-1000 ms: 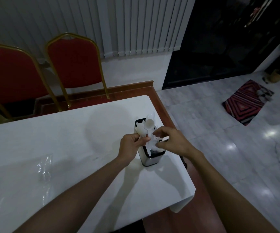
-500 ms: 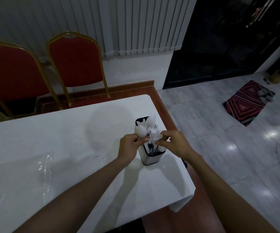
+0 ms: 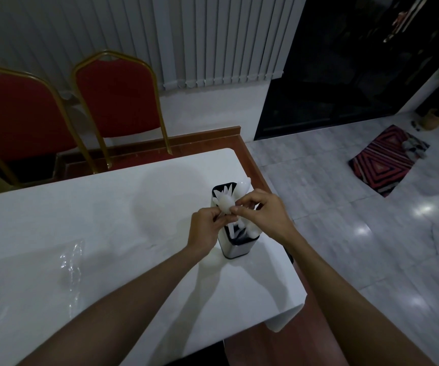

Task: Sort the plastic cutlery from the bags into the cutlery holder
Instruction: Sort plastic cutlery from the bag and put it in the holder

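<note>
Poking above the holder (image 3: pixel 235 249) at the table's (image 3: pixel 81 220) three o'clock, a spoon (image 3: pixel 225 204) is pinched by left hand (image 3: pixel 204 224) and right hand (image 3: pixel 264 213); it should be lowered straight, handle down.

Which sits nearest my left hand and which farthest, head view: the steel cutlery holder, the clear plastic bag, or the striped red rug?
1. Steel cutlery holder, right beside the left hand.
2. Clear plastic bag, flat on the white table, off to the left.
3. Striped red rug, on the floor, far right.
</note>
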